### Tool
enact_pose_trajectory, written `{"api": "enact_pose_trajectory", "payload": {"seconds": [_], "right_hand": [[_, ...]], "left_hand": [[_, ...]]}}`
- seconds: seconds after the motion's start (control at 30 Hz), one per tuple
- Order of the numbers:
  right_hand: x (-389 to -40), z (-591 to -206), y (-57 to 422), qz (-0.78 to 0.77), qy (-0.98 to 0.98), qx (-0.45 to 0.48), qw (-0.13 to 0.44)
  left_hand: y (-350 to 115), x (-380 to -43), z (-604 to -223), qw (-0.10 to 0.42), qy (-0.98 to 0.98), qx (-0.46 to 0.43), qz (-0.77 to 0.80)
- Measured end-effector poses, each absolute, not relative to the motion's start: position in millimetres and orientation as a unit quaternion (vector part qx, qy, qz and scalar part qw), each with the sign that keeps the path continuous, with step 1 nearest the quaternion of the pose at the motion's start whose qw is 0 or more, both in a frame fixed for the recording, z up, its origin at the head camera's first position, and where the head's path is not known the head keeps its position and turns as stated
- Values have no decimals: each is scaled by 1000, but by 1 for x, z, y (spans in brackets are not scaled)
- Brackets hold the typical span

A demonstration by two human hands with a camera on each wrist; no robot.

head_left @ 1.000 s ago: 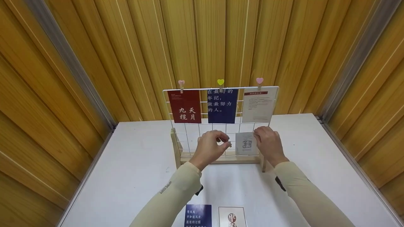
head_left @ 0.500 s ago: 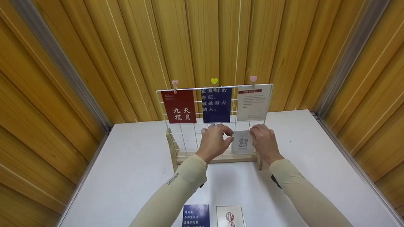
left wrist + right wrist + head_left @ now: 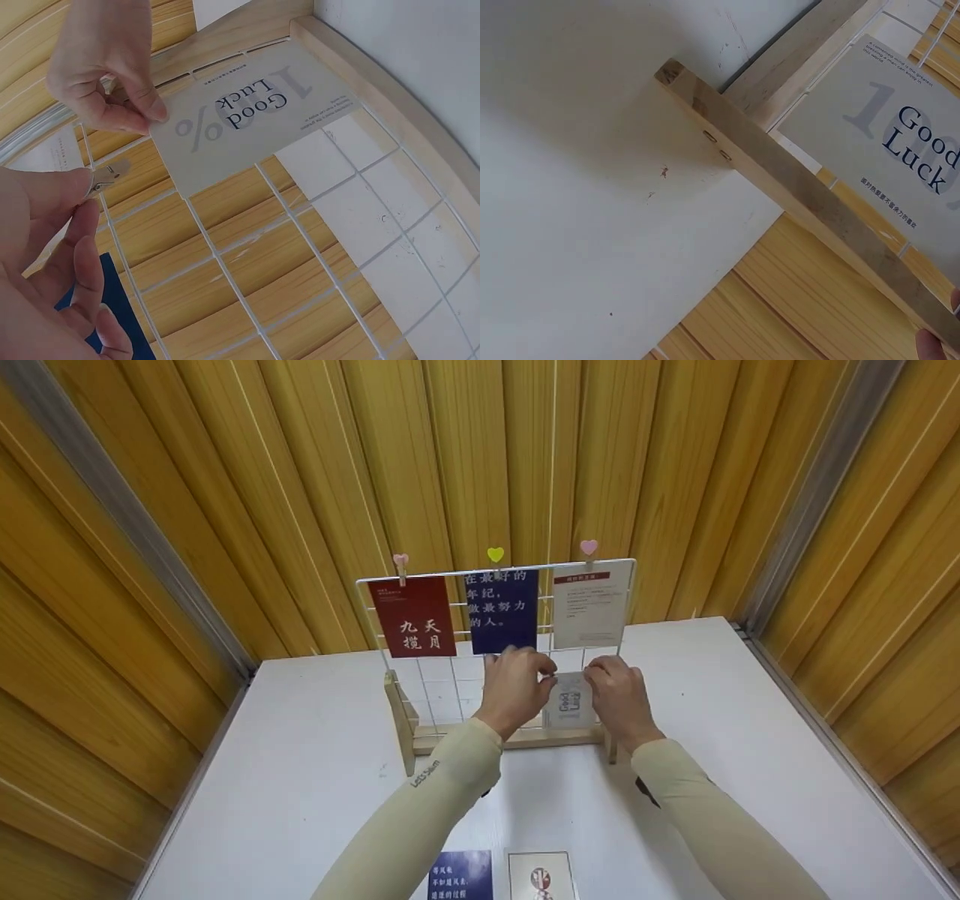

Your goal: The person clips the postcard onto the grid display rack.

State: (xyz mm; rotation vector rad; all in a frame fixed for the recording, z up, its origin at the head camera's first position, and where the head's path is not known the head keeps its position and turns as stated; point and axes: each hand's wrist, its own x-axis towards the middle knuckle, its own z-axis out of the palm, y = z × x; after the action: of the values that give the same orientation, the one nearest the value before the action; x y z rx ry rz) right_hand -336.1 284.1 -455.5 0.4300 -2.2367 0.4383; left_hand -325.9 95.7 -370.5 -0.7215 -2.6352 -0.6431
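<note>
Grey-white "Good Luck" card (image 3: 251, 120) lies flat against the wire grid (image 3: 442, 690), low on its right half, long axis across the wires. The right hand (image 3: 616, 697) pinches the card's upper edge between thumb and fingertips. The left hand (image 3: 516, 686), just left of the card, pinches a small wooden clip (image 3: 109, 178) beside that held corner.

Hands (image 3: 566, 694) at card (image 3: 570, 709) on grid (image 3: 450, 701)
</note>
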Motion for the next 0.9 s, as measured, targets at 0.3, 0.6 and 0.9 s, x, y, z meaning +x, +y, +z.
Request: {"api": "enact_pose_trajectory", "payload": {"seconds": [0.3,0.6,0.9], "right_hand": [[-337,-455,283,172,-877,181,411],[-336,-454,285,173,-883,168,403],[-337,-456,281,184,-880,156,409]], "left_hand": [[103,-334,-370,214,-917,-275,-194],[119,-343,-372,238,-912,-297,-155],[130,-349,-373,220,-916,-312,-123]]}}
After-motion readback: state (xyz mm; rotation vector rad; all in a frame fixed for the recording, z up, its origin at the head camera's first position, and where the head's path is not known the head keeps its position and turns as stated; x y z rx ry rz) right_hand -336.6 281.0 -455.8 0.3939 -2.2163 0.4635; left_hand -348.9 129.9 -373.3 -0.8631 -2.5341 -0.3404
